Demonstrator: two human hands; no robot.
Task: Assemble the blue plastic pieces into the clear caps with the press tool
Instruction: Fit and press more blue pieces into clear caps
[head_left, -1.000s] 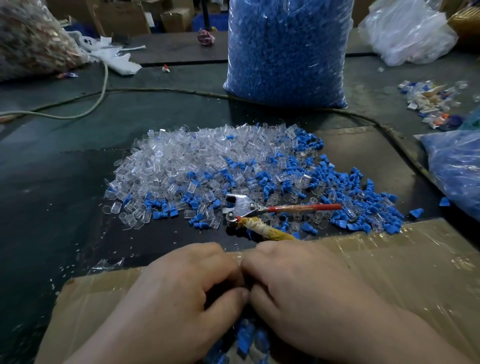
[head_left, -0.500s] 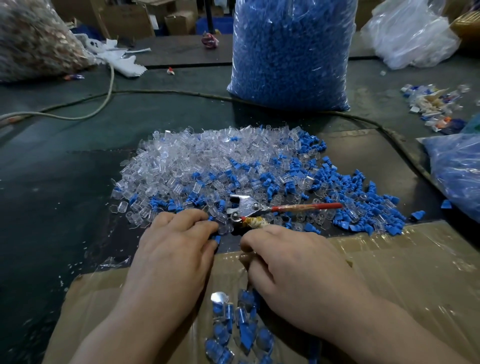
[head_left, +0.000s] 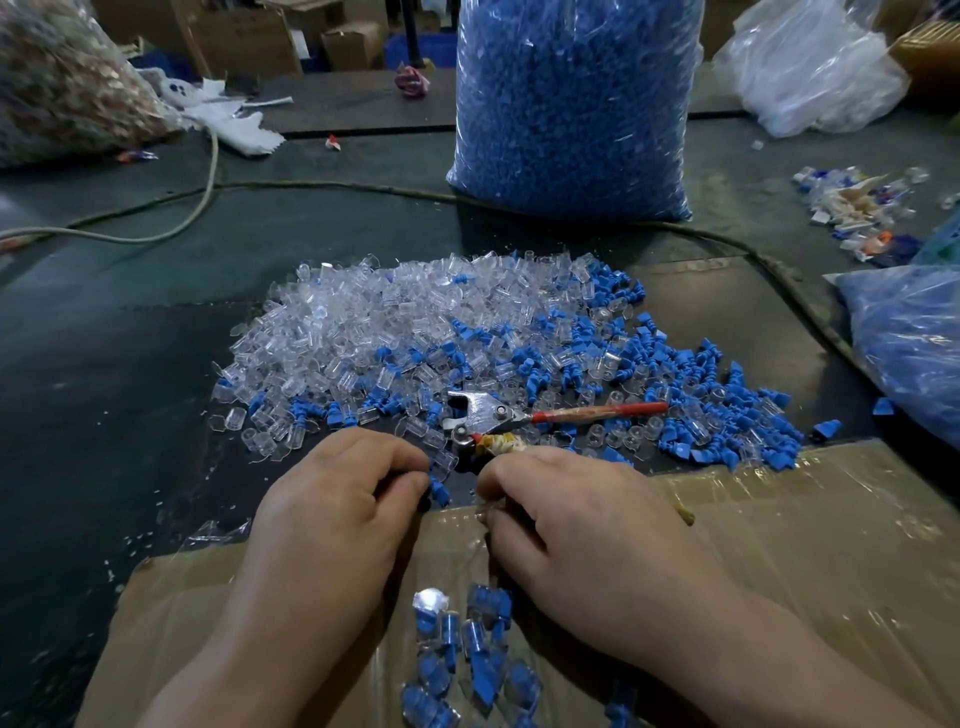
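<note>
Your left hand (head_left: 332, 514) is curled, its thumb and fingertips pinching a blue piece (head_left: 439, 491) just past the far edge of the cardboard sheet (head_left: 779, 525), with a clear cap (head_left: 444, 460) touching its fingertips. Your right hand (head_left: 587, 540) is closed over the yellow-wrapped handle of the press tool (head_left: 483, 413); the end of that handle pokes out beyond the hand on its right side. The tool's metal head lies on the near edge of the pile, and its red handle (head_left: 597, 413) points towards the right edge of the table (head_left: 104, 364).

The pile of clear caps (head_left: 363, 322) spreads across the middle of the table. The loose blue pieces (head_left: 701, 395) are mixed into it, thickest on the pile's right side. A small cluster of finished caps with blue inserts (head_left: 467, 660) lies on the cardboard sheet between your wrists, at the near edge.

A tall bag of blue pieces (head_left: 571, 104) stands upright behind the pile, and a cord (head_left: 311, 187) runs across the table in front of it. A second blue-filled bag (head_left: 914, 338) lies at the right edge.
</note>
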